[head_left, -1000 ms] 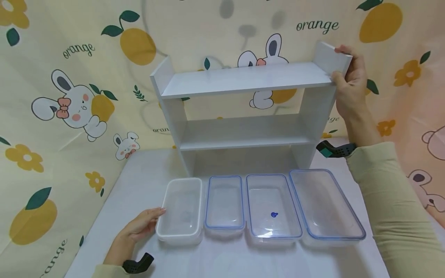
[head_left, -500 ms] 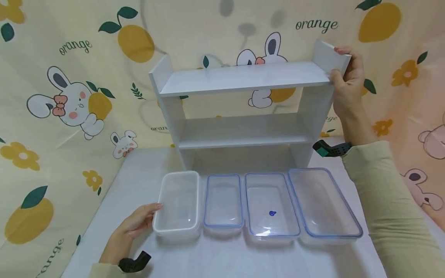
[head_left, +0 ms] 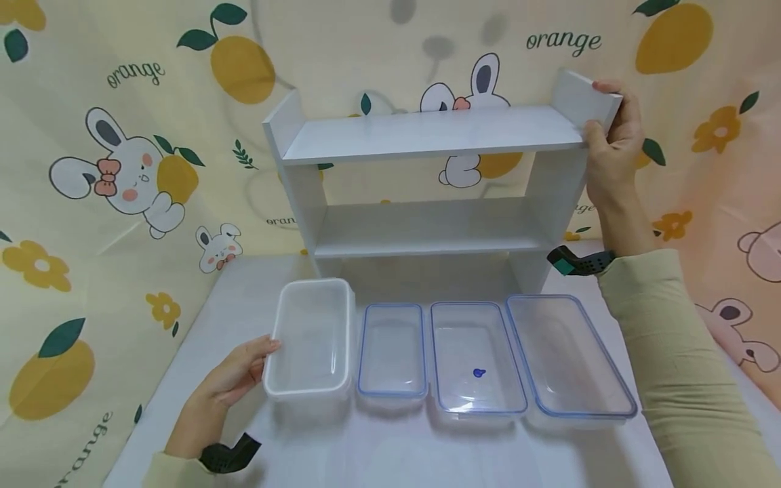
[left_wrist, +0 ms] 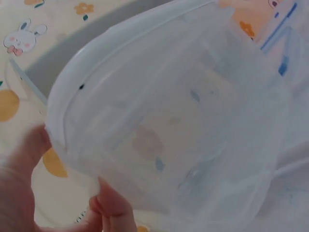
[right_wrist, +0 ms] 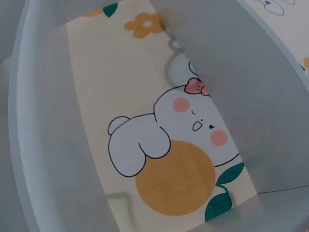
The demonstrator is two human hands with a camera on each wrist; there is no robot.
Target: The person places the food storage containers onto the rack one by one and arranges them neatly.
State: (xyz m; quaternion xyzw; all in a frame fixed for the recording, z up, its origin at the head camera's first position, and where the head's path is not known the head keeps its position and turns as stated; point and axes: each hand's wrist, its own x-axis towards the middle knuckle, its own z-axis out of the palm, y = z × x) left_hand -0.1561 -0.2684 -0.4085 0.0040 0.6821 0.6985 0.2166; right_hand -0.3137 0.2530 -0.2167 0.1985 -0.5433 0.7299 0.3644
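My left hand [head_left: 234, 376] pinches the left edge of a clear plastic food container with a whitish lid [head_left: 308, 339]. The container appears raised off the table, a shadow beneath it. The left wrist view shows the container [left_wrist: 169, 121] from below and the side, with thumb and fingers [left_wrist: 113, 208] at its rim. At the upper right, my right hand [head_left: 616, 156] grips the top of the right side panel of a white tiered shelf [head_left: 427, 227]. Only the shelf's boards [right_wrist: 231, 96] and the patterned cloth behind show in the right wrist view; the right hand is hidden there.
Three blue-rimmed clear containers stand in a row before the shelf: a small one [head_left: 392, 349], a medium one with a blue knob [head_left: 476, 346] and a large one [head_left: 567, 352]. White cloth covers the table [head_left: 390, 454]. A printed cloth [head_left: 201, 169] hangs behind.
My left hand has lifted the whitish-lidded container and moved it up and forward toward the shelf. The right hand stays on the shelf's side panel, and the other containers have not moved.
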